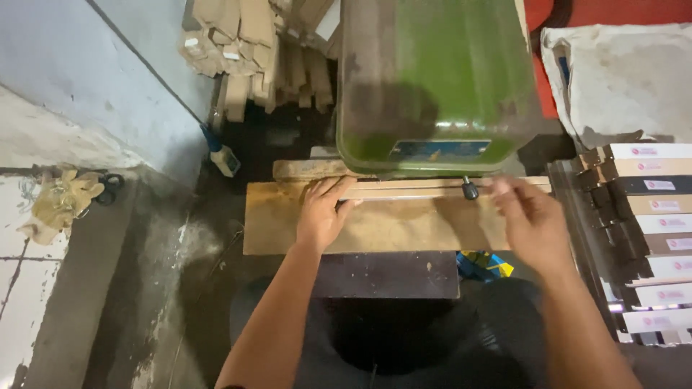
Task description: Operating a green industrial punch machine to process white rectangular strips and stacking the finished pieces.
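1. You are pressing your left hand [322, 214] flat on the long wooden strip [404, 190], fingers spread narrow and lying along it, not curled around it. Keep the palm down on the work board [375, 229] behind those fingers.
2. The strip is lying crosswise on the board, directly beneath the green machine head [436, 79], running from under your left fingertips across to your right fingertips.
3. Your right hand [530, 216] is blurred; it is sitting at the strip's far end, just past the small black knob [470, 190]. I cannot tell whether those fingers are pinching the strip or only brushing it.
4. Keep both sets of fingertips on the near side of the strip, away from the gap under the machine head.
5. The stacked flat boxes [652, 238] are lying well outboard of your right fingers; keep your elbow off them.
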